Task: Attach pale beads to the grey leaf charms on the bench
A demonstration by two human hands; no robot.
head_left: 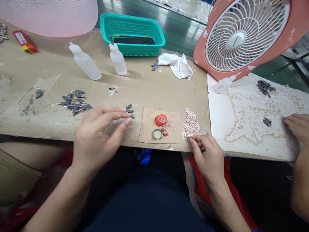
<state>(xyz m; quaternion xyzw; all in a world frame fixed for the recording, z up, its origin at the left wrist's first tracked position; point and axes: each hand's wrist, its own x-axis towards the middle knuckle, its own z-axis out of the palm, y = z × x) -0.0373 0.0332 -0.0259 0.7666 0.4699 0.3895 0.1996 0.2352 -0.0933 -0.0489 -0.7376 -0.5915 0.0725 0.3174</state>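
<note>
My left hand (100, 133) has its thumb and forefinger closed on a small dark grey leaf-shaped piece (132, 116) just above the table. Two similar grey pieces (129, 111) lie right beside those fingertips. My right hand (208, 153) is pinched at the near edge of a heap of tiny pinkish beads (191, 123); whatever is between its fingertips is too small to make out. Between my hands lies a cardboard square (148, 129), bearing a red cap-like item (161, 120), an upturned bottle cap (157, 134) and several small red bits (164, 133).
More grey pieces (74, 101) are heaped to the left. Behind stand squeeze bottles (118, 59), a green basket (132, 50), a white cloth (176, 64) and a pink fan (202, 48). At right, another person's hand (298, 125) rests on a map-printed sheet (243, 129).
</note>
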